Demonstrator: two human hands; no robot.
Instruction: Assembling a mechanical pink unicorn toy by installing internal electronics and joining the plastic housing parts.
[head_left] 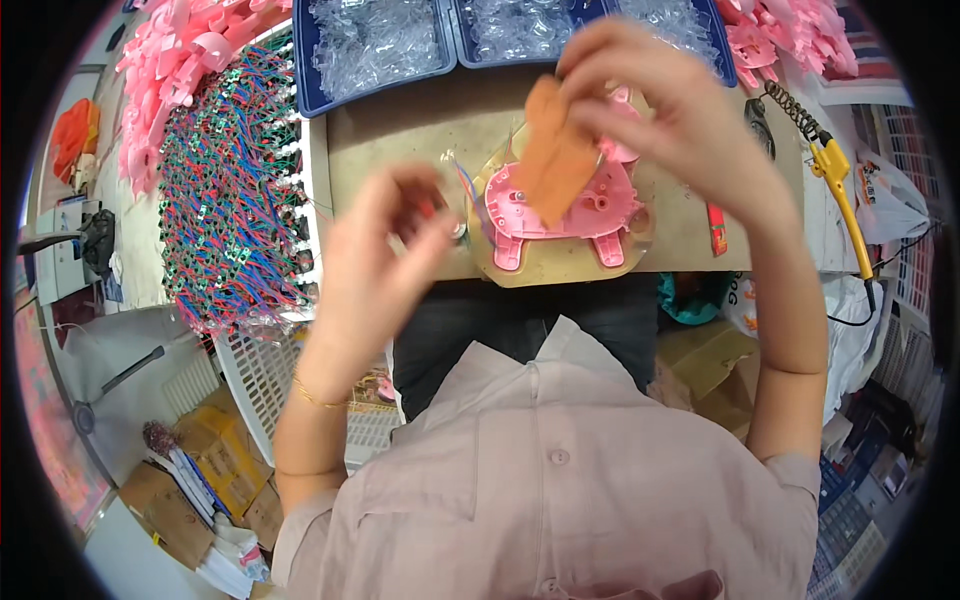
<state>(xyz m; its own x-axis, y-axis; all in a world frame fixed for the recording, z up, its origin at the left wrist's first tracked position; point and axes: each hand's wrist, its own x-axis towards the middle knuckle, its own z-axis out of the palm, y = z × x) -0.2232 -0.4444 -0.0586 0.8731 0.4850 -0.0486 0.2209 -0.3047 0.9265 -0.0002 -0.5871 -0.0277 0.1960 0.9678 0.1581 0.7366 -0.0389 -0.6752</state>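
My right hand [650, 100] pinches a flat orange-brown piece [552, 160] by its upper edge; I cannot tell its material. The piece hangs over a pink plastic shell [520, 217] and hides part of it. Open side up, with small posts showing, the shell lies on a tan rounded board [510, 273] near the table's front edge. To the left of it my left hand [385, 230] is curled and blurred, with something small, red and dark among its fingers. Thin blue and red wires [470, 190] stand up between this hand and the shell.
Blue bins [450, 35] of clear plastic parts line the table's back. At left, a heap of wired green circuit boards [230, 190] lies beside pink plastic parts [150, 120]. A red tool [716, 230] and a yellow-handled soldering iron [845, 205] are at right.
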